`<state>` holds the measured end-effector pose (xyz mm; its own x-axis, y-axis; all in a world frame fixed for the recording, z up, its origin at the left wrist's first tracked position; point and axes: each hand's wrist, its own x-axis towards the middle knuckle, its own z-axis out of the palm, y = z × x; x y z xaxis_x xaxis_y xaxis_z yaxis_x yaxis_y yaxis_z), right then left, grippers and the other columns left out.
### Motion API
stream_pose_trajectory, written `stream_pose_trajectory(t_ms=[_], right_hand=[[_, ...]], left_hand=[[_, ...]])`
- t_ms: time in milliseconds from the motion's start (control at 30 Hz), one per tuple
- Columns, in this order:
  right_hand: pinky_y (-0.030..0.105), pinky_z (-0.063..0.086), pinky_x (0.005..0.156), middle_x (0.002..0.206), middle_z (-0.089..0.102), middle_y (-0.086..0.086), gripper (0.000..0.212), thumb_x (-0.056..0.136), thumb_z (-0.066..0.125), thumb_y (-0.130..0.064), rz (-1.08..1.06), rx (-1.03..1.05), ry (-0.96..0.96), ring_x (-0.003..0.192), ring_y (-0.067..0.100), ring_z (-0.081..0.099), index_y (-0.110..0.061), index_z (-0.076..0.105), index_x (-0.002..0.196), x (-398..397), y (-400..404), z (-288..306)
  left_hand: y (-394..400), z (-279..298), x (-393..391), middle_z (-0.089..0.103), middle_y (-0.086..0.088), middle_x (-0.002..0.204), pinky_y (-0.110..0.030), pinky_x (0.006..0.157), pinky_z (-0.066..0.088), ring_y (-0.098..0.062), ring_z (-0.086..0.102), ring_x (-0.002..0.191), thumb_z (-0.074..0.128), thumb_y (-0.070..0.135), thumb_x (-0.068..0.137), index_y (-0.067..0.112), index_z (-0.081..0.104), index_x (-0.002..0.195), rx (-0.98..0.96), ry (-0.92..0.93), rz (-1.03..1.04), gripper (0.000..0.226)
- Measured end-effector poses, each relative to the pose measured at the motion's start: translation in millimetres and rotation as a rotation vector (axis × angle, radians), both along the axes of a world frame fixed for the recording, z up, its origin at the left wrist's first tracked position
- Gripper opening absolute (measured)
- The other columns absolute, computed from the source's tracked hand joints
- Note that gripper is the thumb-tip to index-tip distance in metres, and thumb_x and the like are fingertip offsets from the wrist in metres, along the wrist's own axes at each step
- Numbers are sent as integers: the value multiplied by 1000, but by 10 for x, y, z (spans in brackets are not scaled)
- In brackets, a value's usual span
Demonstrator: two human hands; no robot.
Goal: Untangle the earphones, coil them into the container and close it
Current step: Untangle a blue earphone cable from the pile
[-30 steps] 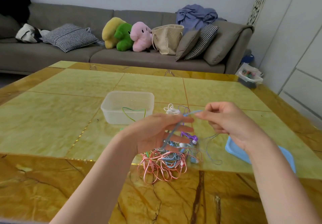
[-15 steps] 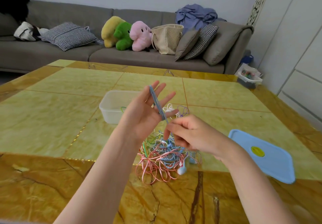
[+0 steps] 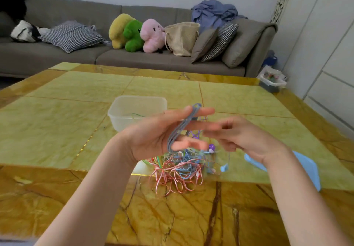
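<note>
Looping over the spread fingers of the left hand (image 3: pixel 153 136), a grey-blue earphone cable (image 3: pixel 182 127) runs in several strands from the fingertips near the middle of the frame down across the palm to the thumb. That hand is held palm up above the tabletop (image 3: pixel 57 123), its fingers straight and fanned, with the cable wound round them. Just right of it, the right hand (image 3: pixel 247 138) hovers with fingers loosely extended toward the coil; motion blur hides whether its fingertips pinch any cord, so I cannot tell its grip. Below both hands, a tangle of earphones (image 3: pixel 180 169) lies on the tabletop, pink, blue, green and purple cords knotted together, with pink loops spilling toward the lower edge. Behind the left hand's fingers stands the clear plastic container (image 3: pixel 134 109), open, with a thin green cord (image 3: pixel 137 115) visible inside. At the right of the frame, partly hidden by the right forearm, the blue lid (image 3: pixel 308 171) lies flat on the tabletop. Across the upper part of the frame a grey sofa (image 3: pixel 47 58) carries cushions, yellow, green and pink plush toys (image 3: pixel 138 33) and a woven bag (image 3: pixel 182 39).
</note>
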<state>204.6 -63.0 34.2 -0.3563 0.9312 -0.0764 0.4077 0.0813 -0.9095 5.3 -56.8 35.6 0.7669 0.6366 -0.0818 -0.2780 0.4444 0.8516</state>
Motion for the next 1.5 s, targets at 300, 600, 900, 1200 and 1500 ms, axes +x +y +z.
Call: stream_pose_trajectory(t_ms=[300,600,900,1200,1500], right_hand=[[10,22,37,44,40,-8,31,81,70,-17,-269,100,-48,34,2,28,-14,55,54,-79,46,-67],[22,27,38,53,51,-5,21,98,42,-11,-4,35,145,39,7,41,-6,63,98,-332,-45,-24],[28,46,77,68,68,6,31,97,47,-21,80,-57,98,69,13,60,-12,64,72,-436,-13,-80],[31,45,81,72,64,1,11,80,68,-25,94,-98,119,74,16,60,-15,67,75,-401,0,-159],[19,47,63,109,69,9,40,68,65,-11,-85,13,519,76,10,63,-16,65,108,-91,49,26]], left_hand=[[57,-125,174,68,-17,108,-29,76,58,-33,67,94,53,26,92,10,66,111,150,549,140,27],[219,-201,208,69,2,72,-29,82,51,-9,66,61,41,28,98,17,63,106,-41,226,548,26],[196,-93,203,68,-14,106,-38,85,52,-17,70,88,34,22,99,11,50,125,-133,-355,548,32],[137,-24,70,48,9,63,-10,33,22,-1,32,32,39,22,89,12,51,125,-73,-302,247,39],[95,-42,3,41,9,53,-9,32,13,3,23,32,44,24,89,9,55,119,71,60,16,35]])
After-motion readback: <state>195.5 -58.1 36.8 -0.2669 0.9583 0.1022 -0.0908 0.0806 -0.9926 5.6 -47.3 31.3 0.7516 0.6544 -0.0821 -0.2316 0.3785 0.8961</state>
